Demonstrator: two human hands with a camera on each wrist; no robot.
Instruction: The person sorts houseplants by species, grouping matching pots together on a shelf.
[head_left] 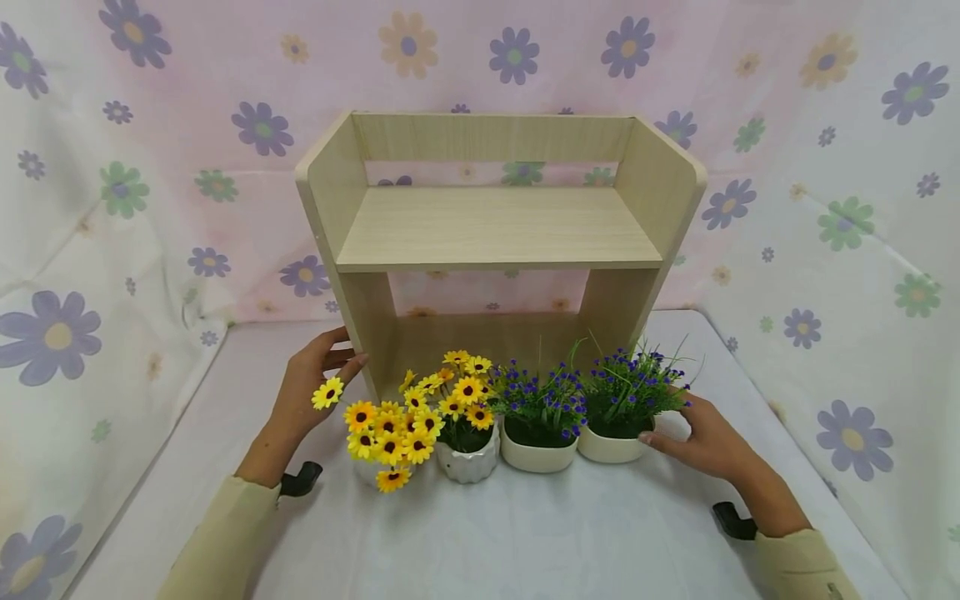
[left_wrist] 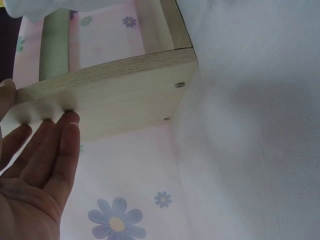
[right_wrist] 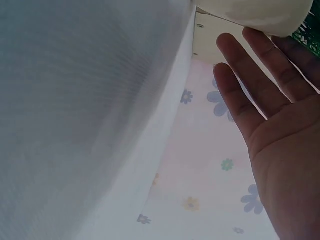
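Observation:
A two-tier light-wood shelf point(head_left: 498, 225) stands on the table. My left hand point(head_left: 302, 390) touches the outer face of its left side panel point(left_wrist: 125, 92), fingers extended and thumb by the front edge. In front of the shelf is a row of potted flowers: yellow flowers point(head_left: 390, 437) at the left, more yellow flowers in a white ribbed pot point(head_left: 469, 463), then blue-purple flowers in a cream pot point(head_left: 538, 455). At the right end, my right hand point(head_left: 708, 437) is beside another cream pot point(head_left: 611, 447) of blue-purple flowers, its fingers straight near the pot's side.
A white cloth point(head_left: 540, 542) covers the table. Flower-printed curtains point(head_left: 825, 250) hang behind and along both sides. Black wrist mounts point(head_left: 302, 479) sit at both wrists. One yellow flower point(head_left: 327, 393) sticks out in front of the left hand.

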